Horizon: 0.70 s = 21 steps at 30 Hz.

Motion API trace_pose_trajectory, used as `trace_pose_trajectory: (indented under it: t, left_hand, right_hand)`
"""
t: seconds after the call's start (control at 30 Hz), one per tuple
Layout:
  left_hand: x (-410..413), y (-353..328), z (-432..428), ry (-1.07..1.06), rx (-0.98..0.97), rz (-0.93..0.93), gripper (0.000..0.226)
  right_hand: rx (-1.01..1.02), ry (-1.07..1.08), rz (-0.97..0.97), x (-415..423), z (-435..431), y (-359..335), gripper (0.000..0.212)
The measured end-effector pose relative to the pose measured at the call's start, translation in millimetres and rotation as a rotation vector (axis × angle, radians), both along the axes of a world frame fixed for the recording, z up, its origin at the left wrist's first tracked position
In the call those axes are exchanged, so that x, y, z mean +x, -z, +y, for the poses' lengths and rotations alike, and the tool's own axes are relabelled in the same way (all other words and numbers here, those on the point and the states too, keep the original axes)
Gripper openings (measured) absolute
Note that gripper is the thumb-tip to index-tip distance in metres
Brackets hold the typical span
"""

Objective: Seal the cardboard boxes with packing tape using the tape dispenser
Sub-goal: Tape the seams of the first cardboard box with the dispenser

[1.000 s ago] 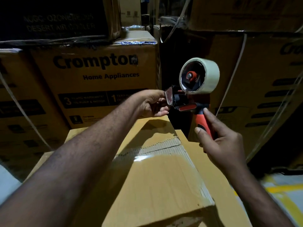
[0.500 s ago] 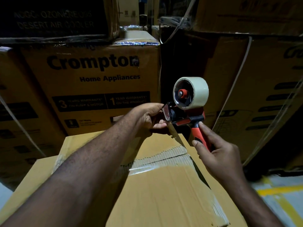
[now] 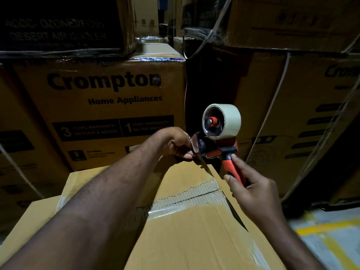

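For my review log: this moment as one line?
right hand: grips tape dispenser handle | left hand: curled at dispenser mouth, hold unclear | box: some tape on top

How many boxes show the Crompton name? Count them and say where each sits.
2. One Crompton box stands behind the left hand; a second Crompton box is at the right edge, its name cut off by the frame. Darker boxes may carry it unseen.
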State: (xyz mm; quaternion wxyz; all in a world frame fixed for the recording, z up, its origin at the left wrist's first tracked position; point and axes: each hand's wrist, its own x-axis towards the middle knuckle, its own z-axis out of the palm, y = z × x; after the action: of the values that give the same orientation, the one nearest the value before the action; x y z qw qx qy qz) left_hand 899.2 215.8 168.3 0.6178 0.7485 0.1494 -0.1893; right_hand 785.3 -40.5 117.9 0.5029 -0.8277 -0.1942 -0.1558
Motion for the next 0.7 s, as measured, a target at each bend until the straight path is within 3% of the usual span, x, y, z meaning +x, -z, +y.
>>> trace_pose_trajectory:
  t: [0.1,0.27,0.5,0.7]
  left_hand:
    - [4.8,-2.6,-6.8,-0.039,0.182,-0.16,0.004]
    - [11.1,7.0,-14.2,0.003,0.523,-0.345,0.011]
    - [25.9,31.0,-17.7,-0.189,0.622,-0.439,0.022]
    - [28.5,39.8,-15.8,-0.264,0.634,-0.395,0.017]
  right_hand:
    - [0.001,0.055,0.04,2.7,7.4,3.4,0.059]
    - [0.03,0.147,0.113,2.0,12.7,7.0,0.056]
    - [-0.025,0.211,0.16,-6.5,15.8,3.1,0.055]
    - [-0.09,0.233,0.15,-15.1,20.1,-3.6,0.056]
